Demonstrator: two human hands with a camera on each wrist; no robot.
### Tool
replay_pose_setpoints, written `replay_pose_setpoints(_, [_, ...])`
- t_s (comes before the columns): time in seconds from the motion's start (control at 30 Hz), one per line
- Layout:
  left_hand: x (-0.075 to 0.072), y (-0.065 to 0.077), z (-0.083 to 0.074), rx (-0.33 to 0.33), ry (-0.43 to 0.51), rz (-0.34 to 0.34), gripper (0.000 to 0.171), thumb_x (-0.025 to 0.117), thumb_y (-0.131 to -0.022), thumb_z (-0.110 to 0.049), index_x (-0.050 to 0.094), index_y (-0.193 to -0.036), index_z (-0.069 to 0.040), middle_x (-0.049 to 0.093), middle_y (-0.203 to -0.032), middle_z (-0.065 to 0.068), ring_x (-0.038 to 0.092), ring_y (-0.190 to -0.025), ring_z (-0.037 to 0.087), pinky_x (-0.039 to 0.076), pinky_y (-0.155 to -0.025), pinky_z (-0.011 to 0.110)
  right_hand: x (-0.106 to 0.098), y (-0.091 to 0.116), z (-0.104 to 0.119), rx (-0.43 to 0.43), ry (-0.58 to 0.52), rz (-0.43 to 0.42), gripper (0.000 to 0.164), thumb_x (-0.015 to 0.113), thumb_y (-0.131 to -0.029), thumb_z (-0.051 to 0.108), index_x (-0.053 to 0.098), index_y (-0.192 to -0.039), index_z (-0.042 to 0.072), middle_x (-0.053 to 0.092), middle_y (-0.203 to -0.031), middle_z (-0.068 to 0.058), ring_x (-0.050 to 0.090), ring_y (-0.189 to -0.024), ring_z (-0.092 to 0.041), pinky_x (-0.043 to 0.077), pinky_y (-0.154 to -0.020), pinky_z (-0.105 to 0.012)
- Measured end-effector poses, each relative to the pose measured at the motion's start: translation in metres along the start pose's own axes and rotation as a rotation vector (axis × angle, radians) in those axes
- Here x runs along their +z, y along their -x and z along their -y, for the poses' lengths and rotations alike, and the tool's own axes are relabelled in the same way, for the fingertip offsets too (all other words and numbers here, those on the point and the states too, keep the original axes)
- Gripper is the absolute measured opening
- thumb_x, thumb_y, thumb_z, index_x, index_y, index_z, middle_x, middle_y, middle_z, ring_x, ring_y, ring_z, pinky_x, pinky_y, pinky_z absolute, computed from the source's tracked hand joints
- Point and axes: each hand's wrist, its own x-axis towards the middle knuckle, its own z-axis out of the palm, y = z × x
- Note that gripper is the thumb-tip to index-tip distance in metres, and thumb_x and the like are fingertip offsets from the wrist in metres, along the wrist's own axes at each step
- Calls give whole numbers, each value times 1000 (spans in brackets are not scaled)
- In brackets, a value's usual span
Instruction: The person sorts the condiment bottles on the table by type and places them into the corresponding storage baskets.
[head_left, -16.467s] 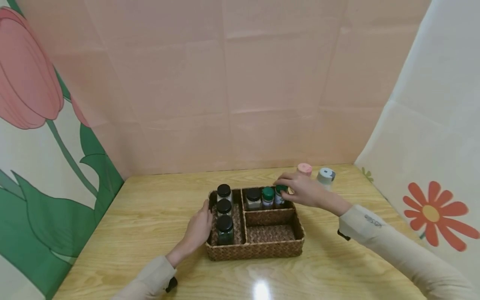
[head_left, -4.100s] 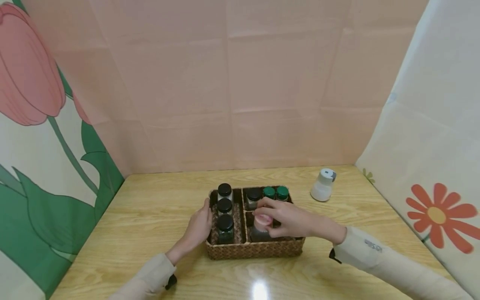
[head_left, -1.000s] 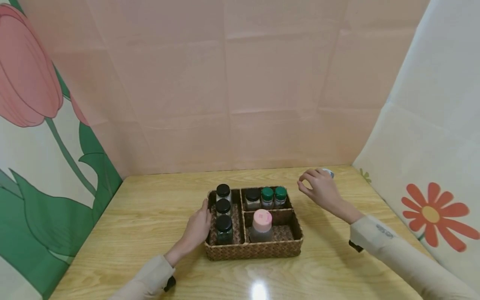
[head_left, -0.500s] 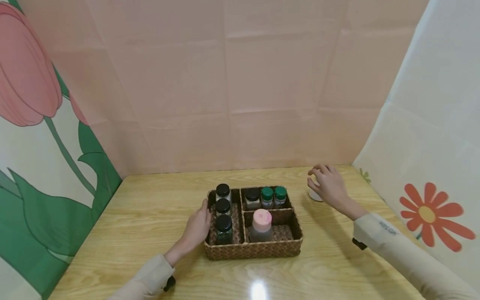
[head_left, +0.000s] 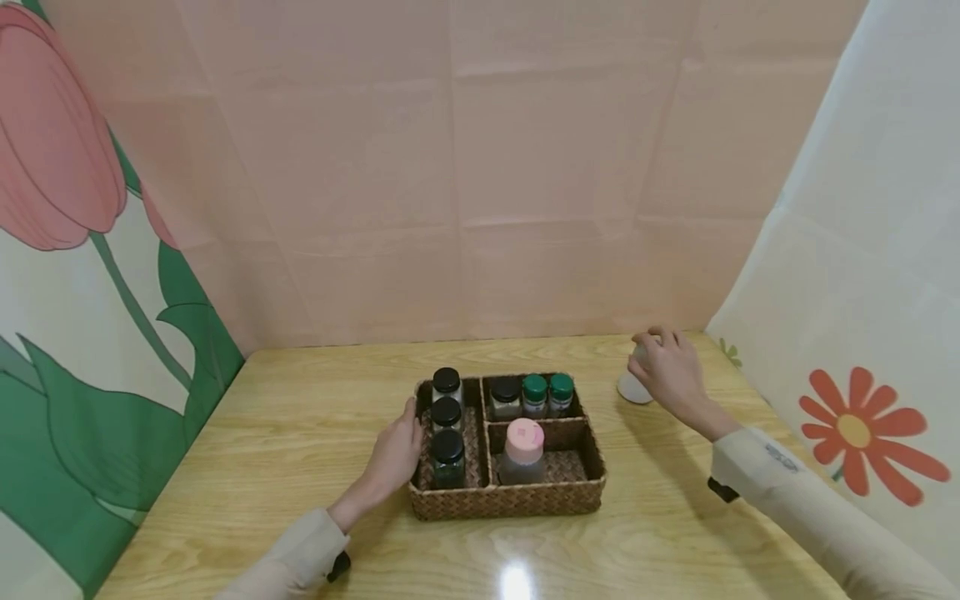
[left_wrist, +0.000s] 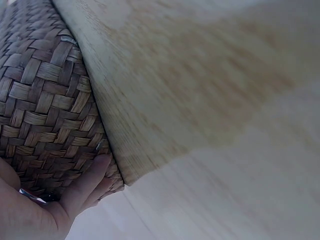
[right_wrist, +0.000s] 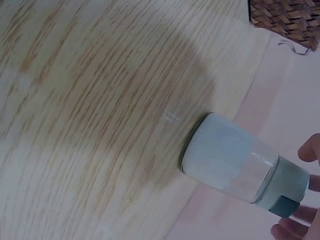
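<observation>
My left hand [head_left: 395,450] rests against the left wall of a woven basket [head_left: 510,502]; its fairly straight fingers lie along the weave in the left wrist view. At the right, my right hand [head_left: 670,372] has its fingers curled round the pale cap of a glass seasoning bottle [right_wrist: 225,155]. White contents fill much of that bottle, and a dark tab marks its cap. It stands upright on the table, its upper part mostly hidden by the hand in the head view. A pink-capped seasoning bottle [head_left: 524,454] stands in the basket's front right compartment.
The left compartment holds three black-lidded jars [head_left: 448,458] in a row. At the back right are a black-lidded jar [head_left: 505,398] and two green-lidded jars [head_left: 535,395]. A wooden table [head_left: 300,417] bears the basket, with a pink cloth [head_left: 450,208] hanging behind.
Earlier, my right hand touched a green-lidded jar, then set the pink-capped bottle in the front right compartment. It has since moved right to the pale-capped bottle. My left hand stayed at the basket.
</observation>
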Motion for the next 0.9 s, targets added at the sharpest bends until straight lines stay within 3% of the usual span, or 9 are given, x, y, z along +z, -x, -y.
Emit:
replay_pose_setpoints(0.13, [0,0,0,0,-4,-3,49,43,-104,-2,28,-146,17,43,-60,0,35,-40,7,33,-37,21,-1,2,1,69,-3,35,35,70,-88,12,62,-118,-4,54,-114,-30,52,-96,-50,42,-82,-64])
replay_pose_setpoints(0.37, [1,-1,0,-2,-5,-3,48,43,-104,-3,29,-146,17,43,-59,0,35,-40,7,32,-37,21,-2,5,0,156,-16,128,38,65,-94,16,58,-126,-2,52,-114,-30,54,-89,-51,47,-62,-61])
replay_pose_setpoints(0.9, [1,0,0,8,-11,-10,49,43,-104,-2,28,-146,17,43,-61,0,36,-42,6,33,-38,22,-8,1,0,171,-78,178,40,70,-93,12,58,-127,-4,54,-115,-31,58,-88,-50,49,-62,-59])
